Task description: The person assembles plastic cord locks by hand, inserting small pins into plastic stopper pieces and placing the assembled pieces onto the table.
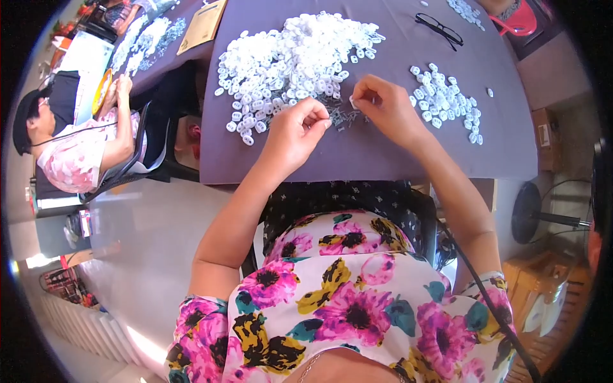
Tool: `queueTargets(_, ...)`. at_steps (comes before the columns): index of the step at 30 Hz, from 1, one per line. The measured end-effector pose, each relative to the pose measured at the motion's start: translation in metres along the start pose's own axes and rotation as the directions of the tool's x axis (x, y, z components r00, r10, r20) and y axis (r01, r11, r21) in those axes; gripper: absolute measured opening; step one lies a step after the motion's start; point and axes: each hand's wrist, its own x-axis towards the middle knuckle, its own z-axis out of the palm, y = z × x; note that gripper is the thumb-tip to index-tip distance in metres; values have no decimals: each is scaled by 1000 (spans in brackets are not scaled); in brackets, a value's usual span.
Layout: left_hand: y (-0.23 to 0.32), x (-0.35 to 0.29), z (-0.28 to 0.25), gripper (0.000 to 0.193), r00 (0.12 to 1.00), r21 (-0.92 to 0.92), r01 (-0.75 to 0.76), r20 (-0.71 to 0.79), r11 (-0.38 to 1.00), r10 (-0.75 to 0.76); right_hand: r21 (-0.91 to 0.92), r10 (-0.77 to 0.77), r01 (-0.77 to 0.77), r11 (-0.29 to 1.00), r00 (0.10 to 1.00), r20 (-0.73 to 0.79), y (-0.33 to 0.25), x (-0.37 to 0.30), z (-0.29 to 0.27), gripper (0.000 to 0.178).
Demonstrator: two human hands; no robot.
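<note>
My left hand (297, 131) is closed in a pinch over the near part of the table, thumb against forefinger. What its fingertips hold is too small to make out. Level with it, my right hand (391, 110) pinches a small white plastic piece (352, 102), partly covered by the fingers. Between the two hands lie tiny greyish, see-through parts (341, 117) scattered on the cloth. Beyond my left hand spreads a big heap of white plastic pieces (300, 54) with dark markings. A smaller group of similar pieces (447, 99) lies right of my right hand.
A dark cloth covers the table (249, 166). Black-framed glasses (439, 29) rest at the far right, near more small pieces (466, 13). At left, another person (89, 140) sits at a second table holding a yellow-rimmed dish (102, 92). A fan (527, 212) stands at right.
</note>
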Motion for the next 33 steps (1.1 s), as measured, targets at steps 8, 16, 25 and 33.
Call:
queueTargets(8, -7, -17, 4, 20, 989, -185, 142, 61, 972, -133, -177, -107, 99, 979, 994, -36, 11, -19, 9, 11)
queueTargets(16, -10, -18, 9, 19, 998, -47, 50, -24, 998, -51, -419, -141, 168, 892, 985, 96, 12, 3, 12, 5)
queueTargets(25, -7, -16, 5, 13, 997, 252, -77, 18, 965, 75, -256, -146, 142, 956, 989, 5, 6, -1, 13, 6)
queueTargets(33, 0, -19, 4, 15, 983, 390, -175, 26, 904, 180, -325, -121, 113, 939, 993, -4, 12, -1, 14, 5)
